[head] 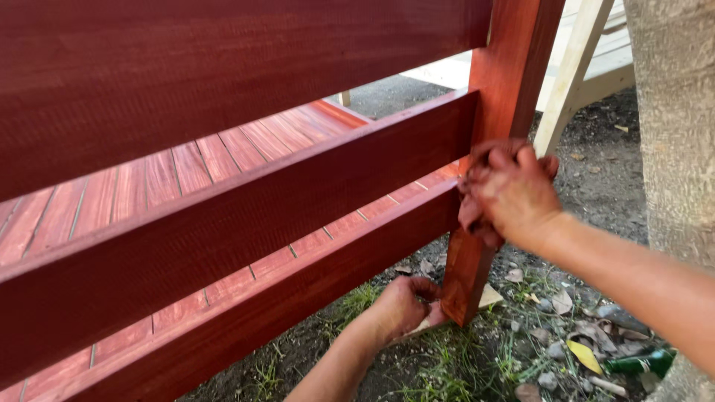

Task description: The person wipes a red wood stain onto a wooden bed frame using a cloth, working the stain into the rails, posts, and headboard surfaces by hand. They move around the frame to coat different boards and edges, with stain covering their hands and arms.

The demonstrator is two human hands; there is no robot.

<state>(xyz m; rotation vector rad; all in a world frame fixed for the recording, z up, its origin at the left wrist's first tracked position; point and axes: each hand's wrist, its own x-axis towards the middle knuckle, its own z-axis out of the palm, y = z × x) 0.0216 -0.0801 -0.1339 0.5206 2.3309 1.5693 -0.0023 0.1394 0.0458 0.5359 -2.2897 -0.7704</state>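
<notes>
Down low, the left hand (406,305) curls around the foot of the red-stained post (488,179), fingers wrapped on its bottom edge just above the grass and leaves, wrist bent up from below. Best to keep that grip firm so the frame doesn't rock. Higher up, the right hand (506,193), stained red, is bunched tight on something pressed against the post where the lower rail (298,275) meets it; even strokes along the grain would suit.

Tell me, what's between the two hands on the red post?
The head view shows only bare red-stained wood of the post between the right hand above and the left hand near its foot.
</notes>
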